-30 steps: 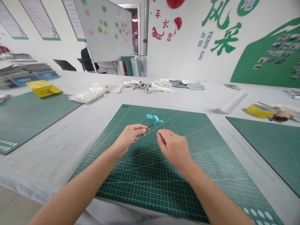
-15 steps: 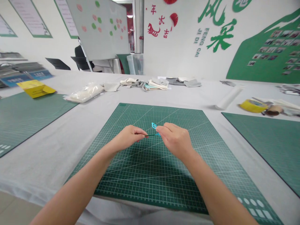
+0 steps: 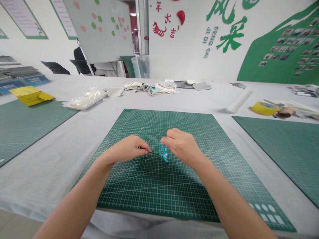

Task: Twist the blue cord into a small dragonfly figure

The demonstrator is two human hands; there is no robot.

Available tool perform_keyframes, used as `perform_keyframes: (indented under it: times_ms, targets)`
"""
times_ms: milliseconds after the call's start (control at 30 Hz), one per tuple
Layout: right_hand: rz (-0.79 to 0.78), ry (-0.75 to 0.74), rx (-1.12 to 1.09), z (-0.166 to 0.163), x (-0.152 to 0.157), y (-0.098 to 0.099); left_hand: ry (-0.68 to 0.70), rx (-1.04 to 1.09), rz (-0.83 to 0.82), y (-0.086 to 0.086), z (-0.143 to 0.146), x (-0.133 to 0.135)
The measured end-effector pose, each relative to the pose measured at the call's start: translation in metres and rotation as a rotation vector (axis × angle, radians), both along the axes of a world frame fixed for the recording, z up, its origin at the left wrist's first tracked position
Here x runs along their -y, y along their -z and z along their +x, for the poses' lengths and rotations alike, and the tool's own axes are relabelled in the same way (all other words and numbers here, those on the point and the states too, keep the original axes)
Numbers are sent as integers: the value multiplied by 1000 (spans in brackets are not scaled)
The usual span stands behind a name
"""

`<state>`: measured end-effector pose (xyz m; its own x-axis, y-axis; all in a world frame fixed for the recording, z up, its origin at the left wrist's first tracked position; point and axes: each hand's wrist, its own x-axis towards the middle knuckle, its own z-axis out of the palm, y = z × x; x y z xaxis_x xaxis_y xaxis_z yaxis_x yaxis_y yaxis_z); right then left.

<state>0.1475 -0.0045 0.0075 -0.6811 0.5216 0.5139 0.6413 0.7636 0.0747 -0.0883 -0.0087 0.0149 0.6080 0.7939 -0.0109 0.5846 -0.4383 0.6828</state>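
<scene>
A small bright-blue flower-like piece on a thin dark-green stem is held in the air over the green cutting mat. My left hand pinches the stem between thumb and fingers, left of the blue part. With its fingertips closed, my right hand grips the upper end of the blue piece, whose looped, petal-like parts hang below. Its exact make is too small to tell.
More cutting mats lie left and right. Farther back on the white-covered table are a yellow folder, a clear plastic package, folded cloths, a white roll and yellow tape.
The blue piece now hangs lower, below my right fingertips, and shows more. My left hand has shifted slightly left and down. The whole view has turned a little.
</scene>
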Motion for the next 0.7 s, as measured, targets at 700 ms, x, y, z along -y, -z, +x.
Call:
perform_keyframes:
  times_ms: [700]
  targets:
    - [-46,-78,-75,-3,2,2,66,-379,227,-19,2,14]
